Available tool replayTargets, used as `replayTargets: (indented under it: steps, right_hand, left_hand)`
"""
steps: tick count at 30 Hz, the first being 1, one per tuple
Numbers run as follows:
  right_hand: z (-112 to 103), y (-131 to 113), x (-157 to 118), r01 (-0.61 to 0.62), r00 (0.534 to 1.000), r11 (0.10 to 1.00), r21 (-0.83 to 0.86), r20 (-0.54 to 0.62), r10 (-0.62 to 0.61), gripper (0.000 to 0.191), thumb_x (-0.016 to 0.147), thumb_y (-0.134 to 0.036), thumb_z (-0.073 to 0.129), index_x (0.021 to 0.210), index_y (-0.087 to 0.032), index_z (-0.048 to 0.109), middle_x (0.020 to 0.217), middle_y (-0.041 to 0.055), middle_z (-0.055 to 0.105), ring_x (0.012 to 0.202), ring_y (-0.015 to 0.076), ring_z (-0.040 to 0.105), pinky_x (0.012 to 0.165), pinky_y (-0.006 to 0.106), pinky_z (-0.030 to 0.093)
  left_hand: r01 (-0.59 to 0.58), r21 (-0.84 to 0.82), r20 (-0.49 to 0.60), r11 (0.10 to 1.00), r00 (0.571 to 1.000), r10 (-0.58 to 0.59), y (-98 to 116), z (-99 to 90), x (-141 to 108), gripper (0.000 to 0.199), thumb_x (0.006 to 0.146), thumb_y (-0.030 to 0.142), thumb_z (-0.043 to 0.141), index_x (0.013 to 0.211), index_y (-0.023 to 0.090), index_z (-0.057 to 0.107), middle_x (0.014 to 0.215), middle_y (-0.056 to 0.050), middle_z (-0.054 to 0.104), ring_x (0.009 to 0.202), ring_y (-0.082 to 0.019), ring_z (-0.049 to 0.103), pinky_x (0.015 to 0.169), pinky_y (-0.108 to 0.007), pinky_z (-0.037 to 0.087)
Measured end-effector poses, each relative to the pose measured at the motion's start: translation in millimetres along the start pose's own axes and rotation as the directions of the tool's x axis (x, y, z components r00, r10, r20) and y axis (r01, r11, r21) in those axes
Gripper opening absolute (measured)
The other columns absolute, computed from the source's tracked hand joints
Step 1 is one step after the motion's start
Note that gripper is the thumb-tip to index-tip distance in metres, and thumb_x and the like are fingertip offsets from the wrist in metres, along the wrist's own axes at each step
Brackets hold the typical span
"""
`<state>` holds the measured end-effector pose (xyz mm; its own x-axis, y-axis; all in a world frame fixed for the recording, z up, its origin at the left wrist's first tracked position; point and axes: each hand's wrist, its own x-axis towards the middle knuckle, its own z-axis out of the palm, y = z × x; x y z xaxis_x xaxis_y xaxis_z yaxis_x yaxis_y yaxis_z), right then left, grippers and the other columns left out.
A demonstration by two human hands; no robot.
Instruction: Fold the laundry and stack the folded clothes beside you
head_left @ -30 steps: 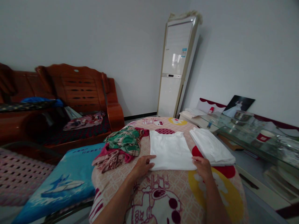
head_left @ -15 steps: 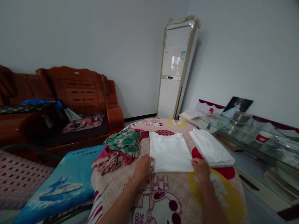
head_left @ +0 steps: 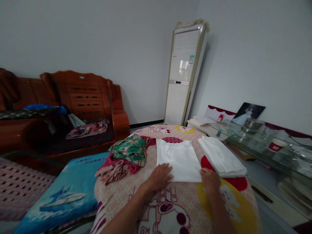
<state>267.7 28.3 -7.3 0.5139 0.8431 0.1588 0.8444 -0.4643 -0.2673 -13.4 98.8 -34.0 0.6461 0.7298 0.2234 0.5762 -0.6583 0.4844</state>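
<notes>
A white garment, folded to a near square, lies flat on the patterned cloth of the round table. My left hand rests with spread fingers on its lower left corner. At its lower right corner, my right hand pinches the edge between closed fingers. To the right lies a stack of folded white cloth. A crumpled heap of green plaid and pink clothes sits on the left of the table.
A blue cushion and a pink woven chair back are at the left. Behind them stands a wooden sofa. A glass-topped cabinet with a bowl and a paper cup runs along the right. A tall air conditioner stands behind.
My left hand has moved right from the garment's left edge onto its lower left corner, and its fingers have spread. My right hand stays at the right corner.
</notes>
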Motion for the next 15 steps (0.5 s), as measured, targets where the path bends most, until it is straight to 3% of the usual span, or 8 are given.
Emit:
replayTargets:
  steps: [5,9,15]
  right_hand:
    - [-10.7,-13.0,12.1,0.018,0.988,0.996,-0.092,-0.15,-0.031,0.032,0.096,-0.029,0.038,0.101,-0.02,0.069,0.097,0.0102,0.071,0.082,0.0192,0.065,0.065,0.027,0.039]
    - [-11.3,-33.0,37.2,0.16,0.975,0.975,-0.155,-0.133,-0.181,0.033,0.097,-0.022,0.035,0.101,-0.017,0.067,0.094,0.0106,0.069,0.084,0.0192,0.065,0.067,0.027,0.04]
    - [9.4,-56.2,92.0,0.306,0.946,0.94,-0.148,-0.064,-0.318,0.04,0.096,-0.014,0.029,0.122,-0.014,0.06,0.104,0.0128,0.066,0.095,0.0201,0.062,0.078,0.027,0.041]
  left_hand:
    - [0.137,-0.052,-0.217,0.989,0.965,-0.145,-20.8,-22.5,40.9,0.038,0.088,0.021,0.054,0.125,0.014,0.058,0.131,-0.014,0.059,0.123,-0.024,0.054,0.108,-0.038,0.039]
    - [0.257,-0.031,-0.26,0.966,0.931,-0.256,-37.3,-34.5,76.8,0.042,0.085,0.01,0.05,0.127,0.011,0.056,0.133,-0.015,0.057,0.127,-0.023,0.05,0.11,-0.037,0.036]
    - [0.338,0.032,-0.239,0.941,0.916,-0.321,-58.8,-35.7,110.5,0.039,0.085,0.006,0.05,0.121,0.013,0.061,0.128,-0.015,0.06,0.122,-0.025,0.053,0.107,-0.038,0.037]
